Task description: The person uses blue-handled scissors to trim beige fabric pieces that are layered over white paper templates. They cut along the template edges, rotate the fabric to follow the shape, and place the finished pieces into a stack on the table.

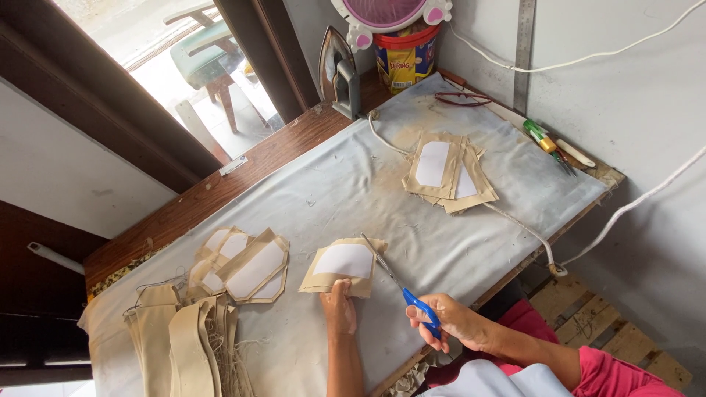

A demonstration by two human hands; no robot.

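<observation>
My left hand [340, 307] pinches the near edge of a tan fabric piece with a white panel [343, 265] lying on the grey cloth-covered table [331, 184]. In my right hand [450, 319] are blue-handled scissors [406, 292]; their blades point up-left and lie over the piece's right edge. Both hands sit near the table's front edge.
A stack of similar tan-and-white pieces [446, 171] lies at the far right, another pile [244, 265] to the left, and long tan strips [184, 342] at the near left. An iron [338, 72], a tin [406, 57], its white cord [515, 224], pens [550, 145] and a steel ruler [523, 51] line the back.
</observation>
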